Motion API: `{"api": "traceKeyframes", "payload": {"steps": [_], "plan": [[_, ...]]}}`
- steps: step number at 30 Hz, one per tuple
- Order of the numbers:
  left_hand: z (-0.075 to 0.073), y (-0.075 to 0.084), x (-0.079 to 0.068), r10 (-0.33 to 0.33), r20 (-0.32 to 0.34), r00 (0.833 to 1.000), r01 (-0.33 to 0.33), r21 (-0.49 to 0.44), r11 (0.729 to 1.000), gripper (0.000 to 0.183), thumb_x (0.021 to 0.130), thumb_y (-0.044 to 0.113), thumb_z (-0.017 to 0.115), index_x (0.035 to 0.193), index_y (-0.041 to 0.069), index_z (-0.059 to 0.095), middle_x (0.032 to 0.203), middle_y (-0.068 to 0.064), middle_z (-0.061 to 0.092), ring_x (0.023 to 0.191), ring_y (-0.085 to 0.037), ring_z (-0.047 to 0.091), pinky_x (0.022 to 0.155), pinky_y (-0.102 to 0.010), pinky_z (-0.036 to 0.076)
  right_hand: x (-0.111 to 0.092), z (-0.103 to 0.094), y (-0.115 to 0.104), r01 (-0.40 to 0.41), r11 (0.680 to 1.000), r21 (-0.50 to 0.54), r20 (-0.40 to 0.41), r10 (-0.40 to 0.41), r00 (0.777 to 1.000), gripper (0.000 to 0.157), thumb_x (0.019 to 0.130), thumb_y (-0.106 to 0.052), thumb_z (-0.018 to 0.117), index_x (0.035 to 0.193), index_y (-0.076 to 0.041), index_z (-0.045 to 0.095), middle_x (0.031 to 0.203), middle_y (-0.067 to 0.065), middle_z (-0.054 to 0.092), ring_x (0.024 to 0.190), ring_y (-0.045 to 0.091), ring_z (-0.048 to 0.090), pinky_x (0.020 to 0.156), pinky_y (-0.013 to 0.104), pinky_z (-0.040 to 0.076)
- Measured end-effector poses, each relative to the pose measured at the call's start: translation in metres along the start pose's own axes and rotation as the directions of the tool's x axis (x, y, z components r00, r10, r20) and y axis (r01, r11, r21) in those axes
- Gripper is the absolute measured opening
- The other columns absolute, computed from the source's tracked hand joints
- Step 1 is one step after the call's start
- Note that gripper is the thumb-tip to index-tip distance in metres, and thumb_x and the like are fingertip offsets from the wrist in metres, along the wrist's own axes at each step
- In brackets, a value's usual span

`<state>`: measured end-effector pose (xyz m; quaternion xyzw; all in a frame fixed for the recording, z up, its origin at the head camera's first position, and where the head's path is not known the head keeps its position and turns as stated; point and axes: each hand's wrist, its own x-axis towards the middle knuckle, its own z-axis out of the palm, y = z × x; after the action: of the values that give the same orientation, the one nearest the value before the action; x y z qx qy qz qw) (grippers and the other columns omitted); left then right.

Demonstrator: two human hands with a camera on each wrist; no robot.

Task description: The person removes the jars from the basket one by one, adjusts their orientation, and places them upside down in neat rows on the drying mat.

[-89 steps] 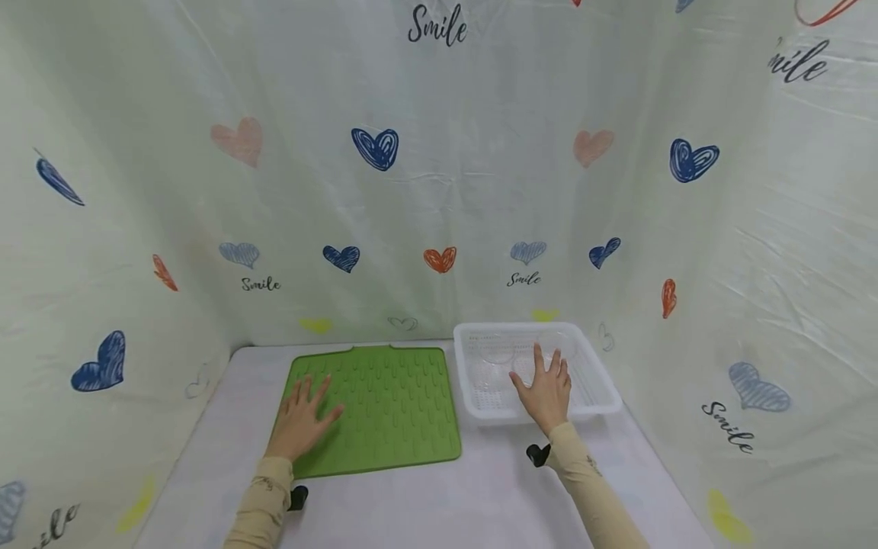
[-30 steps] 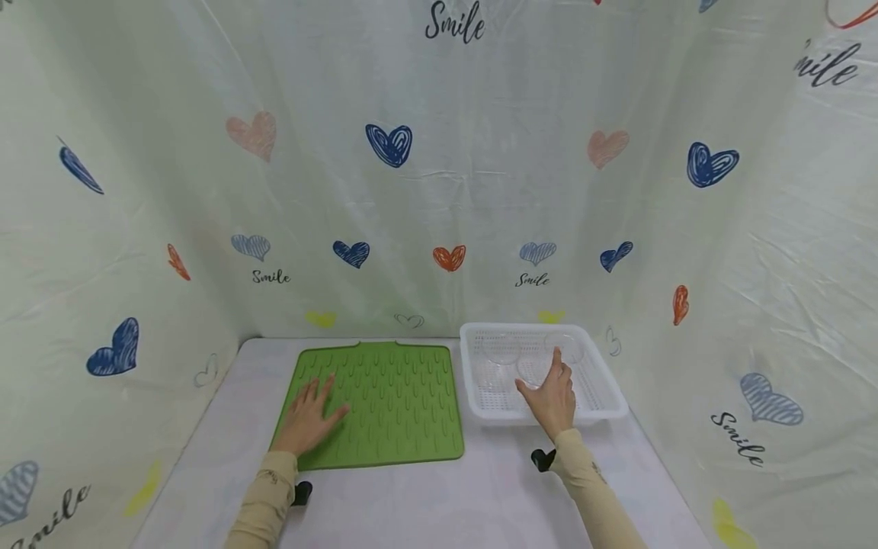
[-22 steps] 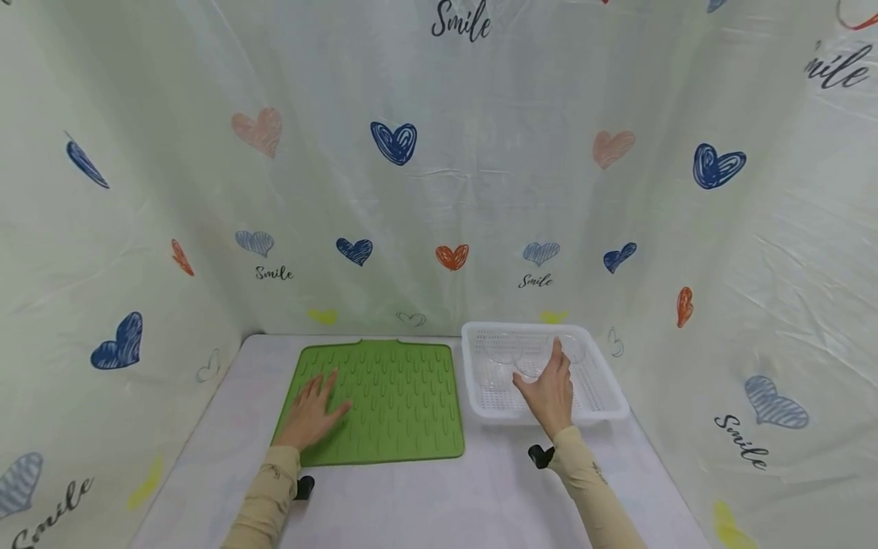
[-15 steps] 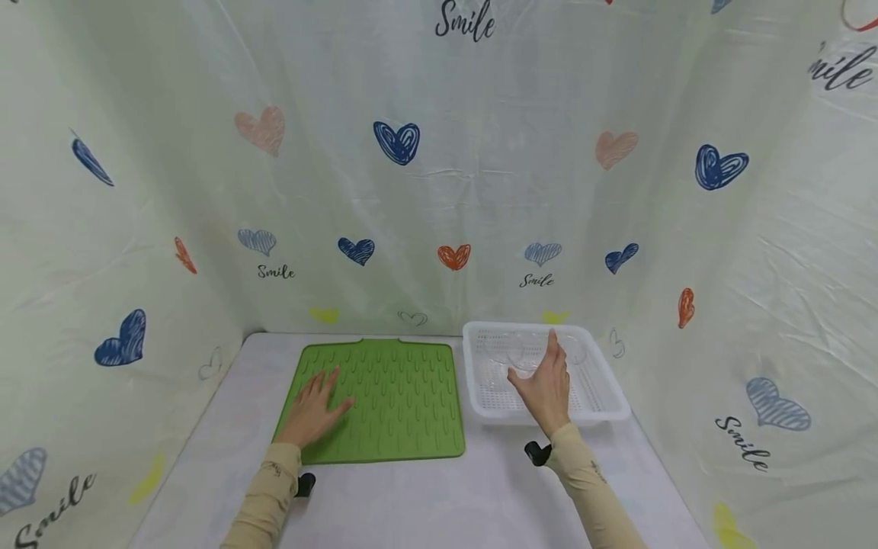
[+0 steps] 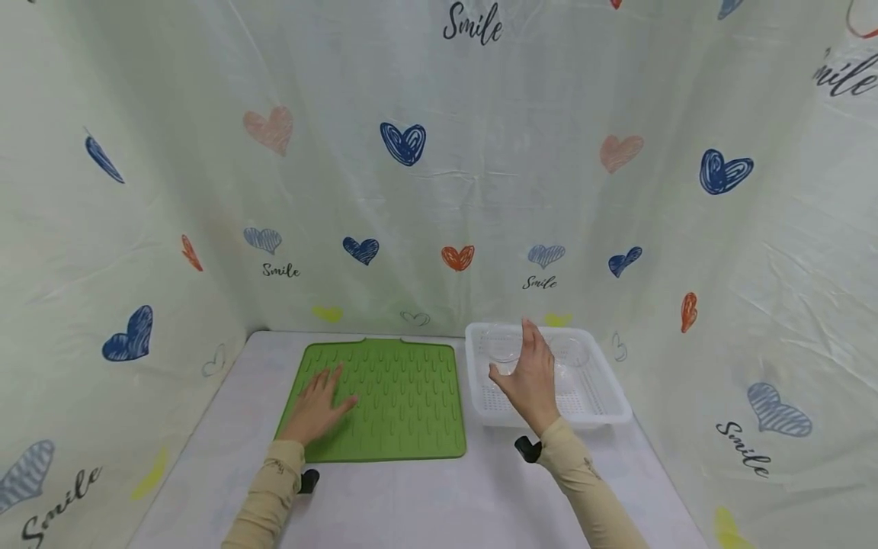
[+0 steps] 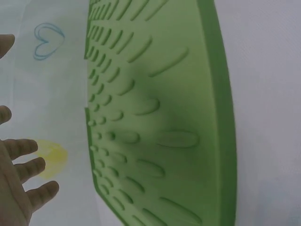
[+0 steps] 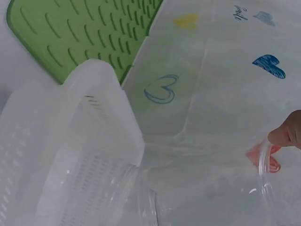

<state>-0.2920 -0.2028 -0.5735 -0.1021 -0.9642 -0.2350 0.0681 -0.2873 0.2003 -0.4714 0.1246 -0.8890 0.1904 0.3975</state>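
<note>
The person's right hand (image 5: 530, 377) has hold of a clear cup (image 7: 282, 195). Its thumb and pointing finger are set wide apart, with the cup's round rim between them. From the right wrist I can see the tip of the thumb on the rim; the other fingers are out of that view. From the head, the cup shows in front of the back left part of the white basket (image 5: 597, 418). How high up it is, I cannot tell.

The white basket sits at the back of the tabletop (image 5: 411, 503), close to its right edge. It has lots of little holes in it. More clear round things (image 5: 571, 354) are inside, but they are so see-through that I cannot count them.

Left of the basket, just beside it, a green mat (image 5: 391, 412) lies flat near the back edge of the tabletop. Rows of long thin bumps cover it.

The left hand (image 5: 318, 408) is over the left side of the mat, with its fingers spread and nothing in it. It is up off the mat, and a soft shadow falls on the green.

Both arms have cream sleeves (image 5: 264, 503). Behind the tabletop hangs a pale sheet (image 5: 439, 198) with hearts and the word "Smile" on it.
</note>
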Motion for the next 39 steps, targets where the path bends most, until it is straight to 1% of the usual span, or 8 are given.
{"api": "traceKeyframes", "payload": {"steps": [4,10,15,19,23,29,35,39], "plan": [[-0.005,0.011,0.001,0.039,-0.028,0.999,-0.040,-0.022,0.999,0.084,0.094,0.056,0.051,0.156,0.012,0.015,0.154,-0.028,0.024,0.140,-0.050,0.024,0.110,-0.070,0.022,0.002,0.002,-0.011,0.107,0.993,-0.051,0.019,-0.106,0.994,0.111,0.065,-0.031,0.085,0.152,-0.007,0.020,0.143,0.021,0.041,0.122,0.041,0.047,0.098,0.057,0.042],[-0.015,0.039,0.008,0.108,-0.053,0.993,-0.110,-0.052,0.993,0.089,0.090,0.060,0.055,0.156,0.017,0.014,0.157,-0.018,0.026,0.141,-0.043,0.029,0.112,-0.065,0.025,0.000,0.007,-0.027,0.242,0.964,-0.115,0.067,-0.235,0.970,0.109,0.063,-0.030,0.081,0.152,-0.007,0.024,0.139,0.024,0.044,0.118,0.043,0.048,0.098,0.058,0.042],[-0.028,0.069,0.014,0.122,-0.050,0.991,-0.125,-0.081,0.989,0.094,0.085,0.072,0.051,0.156,0.029,0.007,0.160,-0.013,0.021,0.142,-0.040,0.029,0.111,-0.065,0.025,0.000,0.013,-0.040,0.321,0.936,-0.144,0.122,-0.305,0.944,0.110,0.063,-0.033,0.079,0.153,-0.010,0.022,0.141,0.024,0.043,0.123,0.041,0.045,0.101,0.057,0.041],[-0.034,0.092,0.019,0.142,-0.033,0.989,-0.145,-0.152,0.978,0.096,0.082,0.073,0.053,0.156,0.032,0.007,0.162,-0.007,0.018,0.144,-0.037,0.026,0.113,-0.064,0.023,0.001,0.017,-0.050,0.372,0.917,-0.143,0.159,-0.349,0.923,0.112,0.060,-0.031,0.079,0.154,-0.013,0.020,0.140,0.023,0.044,0.125,0.040,0.044,0.102,0.056,0.039],[-0.035,0.111,0.025,0.176,-0.013,0.984,-0.175,-0.205,0.963,0.099,0.081,0.072,0.058,0.156,0.031,0.008,0.162,-0.002,0.016,0.146,-0.035,0.024,0.113,-0.064,0.023,0.001,0.021,-0.060,0.405,0.904,-0.137,0.196,-0.376,0.906,0.114,0.059,-0.029,0.081,0.154,-0.016,0.019,0.141,0.022,0.043,0.125,0.040,0.044,0.104,0.056,0.038],[-0.031,0.127,0.029,0.227,-0.003,0.974,-0.222,-0.226,0.948,0.103,0.078,0.072,0.060,0.156,0.031,0.008,0.162,0.000,0.017,0.145,-0.034,0.027,0.110,-0.065,0.027,-0.001,0.026,-0.070,0.436,0.890,-0.130,0.226,-0.402,0.887,0.117,0.056,-0.031,0.083,0.154,-0.018,0.021,0.141,0.021,0.044,0.124,0.039,0.046,0.104,0.056,0.038],[-0.032,0.135,0.028,0.228,0.025,0.973,-0.219,-0.196,0.956,0.103,0.077,0.078,0.055,0.154,0.038,0.001,0.162,0.005,0.014,0.146,-0.031,0.026,0.112,-0.064,0.026,0.000,0.028,-0.076,0.455,0.879,-0.144,0.250,-0.413,0.876,0.117,0.056,-0.036,0.082,0.155,-0.019,0.020,0.141,0.019,0.045,0.123,0.038,0.047,0.106,0.054,0.037],[-0.033,0.137,0.027,0.244,0.020,0.970,-0.236,-0.191,0.953,0.103,0.077,0.079,0.054,0.155,0.037,0.002,0.162,0.004,0.015,0.145,-0.031,0.027,0.111,-0.063,0.027,0.000,0.028,-0.079,0.472,0.870,-0.141,0.248,-0.431,0.868,0.119,0.055,-0.037,0.086,0.154,-0.018,0.023,0.141,0.019,0.044,0.123,0.038,0.047,0.106,0.054,0.038]]}}
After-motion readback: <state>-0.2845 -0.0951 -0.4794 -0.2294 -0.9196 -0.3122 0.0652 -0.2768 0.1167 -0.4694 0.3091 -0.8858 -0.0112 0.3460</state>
